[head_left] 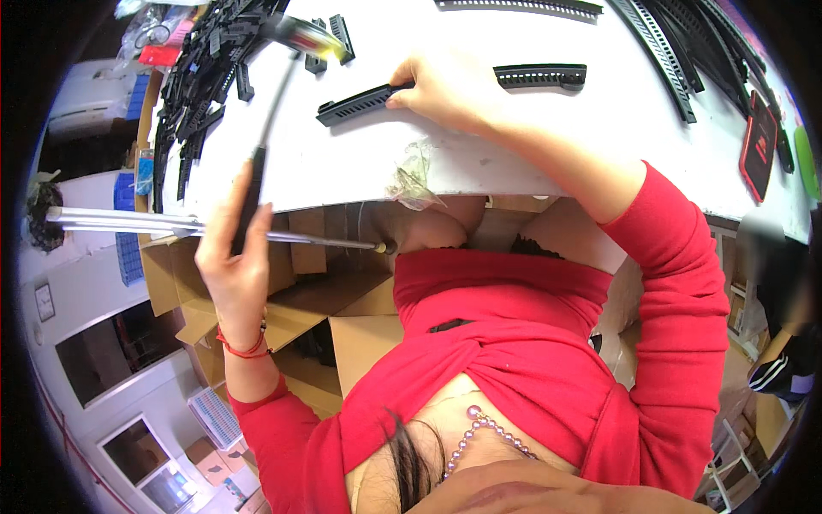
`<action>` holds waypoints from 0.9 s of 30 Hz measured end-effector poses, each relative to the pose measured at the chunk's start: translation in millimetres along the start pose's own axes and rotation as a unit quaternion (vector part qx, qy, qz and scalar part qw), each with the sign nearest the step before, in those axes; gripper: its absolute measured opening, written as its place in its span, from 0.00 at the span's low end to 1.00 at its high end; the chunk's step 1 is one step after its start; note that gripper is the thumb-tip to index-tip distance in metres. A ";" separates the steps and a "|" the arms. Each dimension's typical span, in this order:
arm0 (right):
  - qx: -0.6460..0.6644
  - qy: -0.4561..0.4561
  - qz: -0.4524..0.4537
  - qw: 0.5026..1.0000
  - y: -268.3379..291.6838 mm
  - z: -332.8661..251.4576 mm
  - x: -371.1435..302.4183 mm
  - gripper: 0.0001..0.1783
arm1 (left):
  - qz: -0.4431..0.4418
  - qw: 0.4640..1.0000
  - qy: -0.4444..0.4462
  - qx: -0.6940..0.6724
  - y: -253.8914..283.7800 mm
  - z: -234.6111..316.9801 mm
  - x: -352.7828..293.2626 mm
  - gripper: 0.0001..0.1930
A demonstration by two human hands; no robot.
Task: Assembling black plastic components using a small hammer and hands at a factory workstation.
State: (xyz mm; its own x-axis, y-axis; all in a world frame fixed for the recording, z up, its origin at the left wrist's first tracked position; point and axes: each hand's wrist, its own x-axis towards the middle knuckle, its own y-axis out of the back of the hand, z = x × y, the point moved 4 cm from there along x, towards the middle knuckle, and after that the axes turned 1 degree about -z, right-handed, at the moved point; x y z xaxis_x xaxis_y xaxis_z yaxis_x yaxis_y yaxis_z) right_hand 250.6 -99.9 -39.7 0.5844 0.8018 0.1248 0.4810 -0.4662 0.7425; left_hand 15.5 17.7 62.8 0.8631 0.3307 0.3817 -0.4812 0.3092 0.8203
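Observation:
My left hand (233, 270) grips the black handle of a hammer (265, 128), whose blurred metal head is raised over the white table (342, 158) near the far edge. My right hand (438, 90) presses its fingertips on the right end of a short black slotted plastic strip (355, 104) lying flat on the table. The hammer head hangs above and left of that strip, apart from it. Both arms wear red sleeves, and a red cord circles the left wrist.
A heap of black plastic pieces (205, 64) lies at the table's far left. Another short slotted strip (539, 75) and long black strips (676, 60) lie to the right, with a red-and-black flat device (759, 146). Crumpled clear film (414, 177) hangs at the table edge above cardboard boxes (282, 313). A metal rod (128, 221) juts out at the left.

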 end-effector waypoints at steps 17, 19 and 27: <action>-0.017 0.011 0.096 0.995 69.1 24.0 4.6 0.17 | 0.074 0.988 0.125 -0.045 -15.2 -71.0 4.4 0.22; -0.104 -0.089 0.188 0.972 129.4 49.5 13.0 0.17 | 0.077 0.984 0.162 0.002 -21.9 -103.6 3.5 0.21; -0.471 -0.189 0.372 0.778 232.1 201.5 -16.5 0.19 | 0.116 0.960 0.248 0.053 -47.2 -144.8 20.8 0.23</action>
State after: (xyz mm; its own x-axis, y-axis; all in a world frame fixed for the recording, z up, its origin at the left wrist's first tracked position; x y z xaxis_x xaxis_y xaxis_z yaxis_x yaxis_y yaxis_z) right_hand 484.3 -296.7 -2.1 0.7078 0.1922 0.6798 -0.6693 -0.1257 0.7323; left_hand 34.0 139.1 -29.6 0.5430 0.7721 0.3303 -0.6099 0.0922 0.7871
